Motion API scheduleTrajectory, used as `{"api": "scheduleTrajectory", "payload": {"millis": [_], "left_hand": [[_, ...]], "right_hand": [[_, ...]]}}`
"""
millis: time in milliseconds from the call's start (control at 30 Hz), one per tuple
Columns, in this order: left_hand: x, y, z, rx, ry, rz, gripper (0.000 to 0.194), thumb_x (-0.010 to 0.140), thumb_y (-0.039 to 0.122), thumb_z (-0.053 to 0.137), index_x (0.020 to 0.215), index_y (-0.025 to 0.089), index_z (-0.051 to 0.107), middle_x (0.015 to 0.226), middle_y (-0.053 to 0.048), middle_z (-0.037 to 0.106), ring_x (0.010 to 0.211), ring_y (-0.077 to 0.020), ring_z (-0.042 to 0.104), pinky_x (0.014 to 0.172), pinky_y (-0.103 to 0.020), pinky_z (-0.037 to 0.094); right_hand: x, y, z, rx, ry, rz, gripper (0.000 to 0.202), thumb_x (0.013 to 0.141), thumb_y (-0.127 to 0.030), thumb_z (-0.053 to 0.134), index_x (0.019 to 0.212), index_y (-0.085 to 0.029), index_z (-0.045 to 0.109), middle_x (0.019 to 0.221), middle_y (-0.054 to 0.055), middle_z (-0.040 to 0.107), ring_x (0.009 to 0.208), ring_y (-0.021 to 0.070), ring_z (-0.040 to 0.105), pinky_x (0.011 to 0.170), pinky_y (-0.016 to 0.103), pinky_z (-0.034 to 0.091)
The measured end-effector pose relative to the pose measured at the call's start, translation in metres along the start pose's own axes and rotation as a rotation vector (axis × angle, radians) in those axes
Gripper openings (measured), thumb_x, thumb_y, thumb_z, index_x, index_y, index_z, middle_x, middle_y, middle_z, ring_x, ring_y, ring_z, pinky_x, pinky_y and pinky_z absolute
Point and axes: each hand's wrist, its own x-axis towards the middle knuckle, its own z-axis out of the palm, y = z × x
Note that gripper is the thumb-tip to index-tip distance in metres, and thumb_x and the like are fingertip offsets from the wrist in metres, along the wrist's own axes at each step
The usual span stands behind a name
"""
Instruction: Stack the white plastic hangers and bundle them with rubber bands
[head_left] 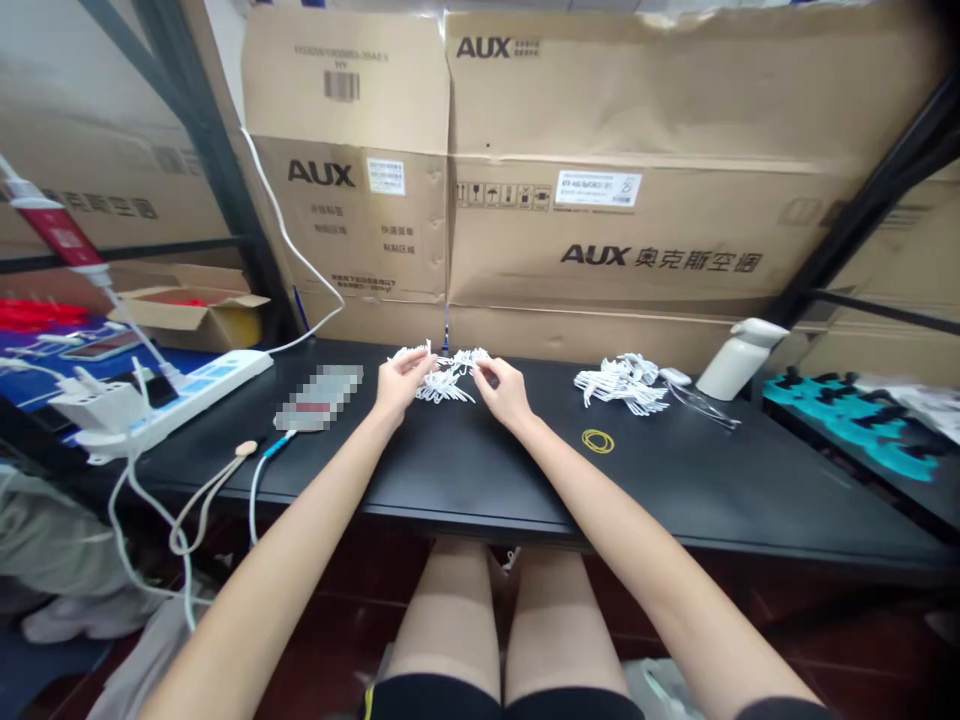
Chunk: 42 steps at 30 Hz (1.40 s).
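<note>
Arms [300,522] extending forward, the left hand [400,384] and right hand [505,390] are flanking, fingers bent, a white strand pile [442,386] near the table's [465,475] far edge; whether they are gripping cannot be told. The pile's long axis is paralleling that edge, several strands pointing rightward. Cardboard [517,235] behind is displaying "AUX".

The left hand [400,385] and right hand [502,388] partly hide the white strings [445,388]; the flat object [321,396] at left is pixelated; the leftmost cardboard [180,225] is cut off.
</note>
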Motion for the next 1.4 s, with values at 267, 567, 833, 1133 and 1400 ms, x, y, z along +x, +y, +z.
{"api": "scheduleTrajectory", "payload": {"millis": [267, 567, 833, 1133, 1400], "left_hand": [[-0.005, 0.007, -0.004, 0.033, -0.223, -0.156, 0.048, 0.062, 0.046, 0.078, 0.099, 0.015, 0.069, 0.098, -0.009, 0.072, 0.089, -0.0229, 0.07, 0.071, -0.03, 0.057], [-0.009, 0.001, -0.002, 0.21, -0.387, -0.188, 0.058, 0.063, 0.053, 0.075, 0.104, 0.013, 0.066, 0.099, -0.012, 0.072, 0.085, -0.0247, 0.07, 0.066, -0.032, 0.057], [-0.01, 0.001, -0.003, 0.254, -0.399, -0.176, 0.057, 0.063, 0.053, 0.075, 0.103, 0.014, 0.064, 0.097, -0.012, 0.072, 0.086, -0.025, 0.07, 0.064, -0.031, 0.056], [-0.011, 0.007, -0.003, 0.241, -0.409, -0.194, 0.058, 0.062, 0.052, 0.076, 0.106, 0.016, 0.065, 0.099, -0.011, 0.072, 0.089, -0.0249, 0.07, 0.069, -0.031, 0.055], [-0.01, 0.005, -0.003, 0.199, -0.437, -0.194, 0.061, 0.059, 0.05, 0.079, 0.106, 0.015, 0.064, 0.097, -0.012, 0.072, 0.09, -0.0247, 0.069, 0.074, -0.034, 0.054]], "right_hand": [[-0.004, 0.013, 0.006, -0.21, -0.411, 0.22, 0.011, 0.08, -0.021, 0.061, 0.08, -0.017, 0.072, 0.084, 0.006, 0.069, 0.073, 0.0165, 0.061, 0.067, 0.026, 0.045], [0.005, 0.015, -0.012, -0.14, -0.468, 0.298, 0.011, 0.075, -0.012, 0.061, 0.072, -0.015, 0.071, 0.071, 0.004, 0.07, 0.066, 0.0141, 0.061, 0.065, 0.023, 0.046], [0.01, 0.044, -0.042, -0.009, -0.498, 0.394, 0.01, 0.071, -0.011, 0.061, 0.064, -0.013, 0.066, 0.057, 0.002, 0.064, 0.044, 0.01, 0.054, 0.045, 0.02, 0.044], [0.022, 0.048, -0.066, 0.342, -0.438, 0.438, 0.021, 0.066, -0.032, 0.073, 0.073, -0.012, 0.069, 0.063, 0.004, 0.068, 0.059, 0.0144, 0.063, 0.064, 0.028, 0.055], [0.02, 0.026, -0.048, 0.491, -0.492, 0.401, 0.027, 0.06, -0.038, 0.076, 0.068, -0.013, 0.068, 0.06, 0.001, 0.065, 0.057, 0.0128, 0.059, 0.062, 0.027, 0.052]]}}
